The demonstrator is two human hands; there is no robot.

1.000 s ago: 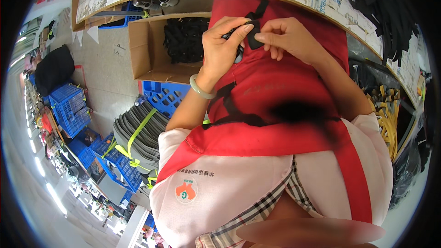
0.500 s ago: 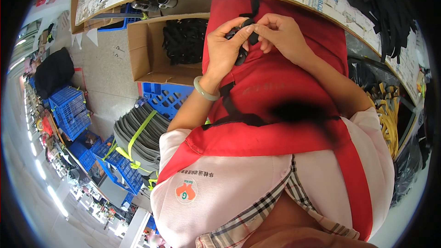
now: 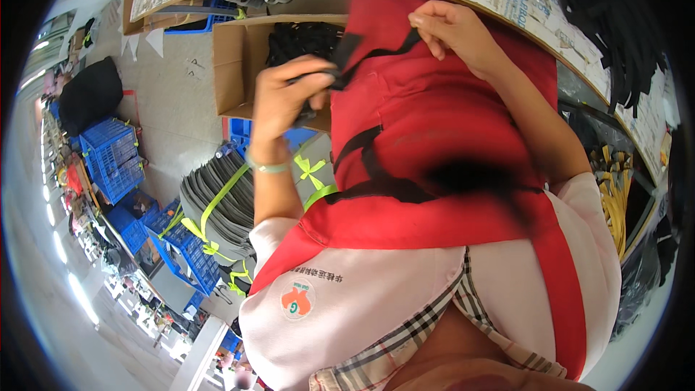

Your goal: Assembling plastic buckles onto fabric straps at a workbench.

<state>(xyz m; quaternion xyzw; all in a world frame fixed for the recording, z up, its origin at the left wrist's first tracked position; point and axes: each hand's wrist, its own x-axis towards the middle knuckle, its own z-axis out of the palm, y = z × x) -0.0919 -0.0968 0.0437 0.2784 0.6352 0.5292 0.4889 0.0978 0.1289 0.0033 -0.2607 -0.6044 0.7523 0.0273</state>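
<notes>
Strap (image 3: 385, 51), black, slants up across your red apron (image 3: 434, 123) from left to right: your right hand (image 3: 457, 32) pinches its upper end; your left hand (image 3: 286, 98), nearer the cardboard box (image 3: 235, 72), grips a blurred dark bundle (image 3: 338, 78), probably the strap's other end.

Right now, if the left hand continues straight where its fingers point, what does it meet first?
Probably the red apron, past the black strap the left hand holds; depth is unclear.

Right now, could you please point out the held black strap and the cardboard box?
Held black strap (image 3: 381, 52), head view: middle of its span.
Cardboard box (image 3: 230, 66), head view: its left side.
</notes>
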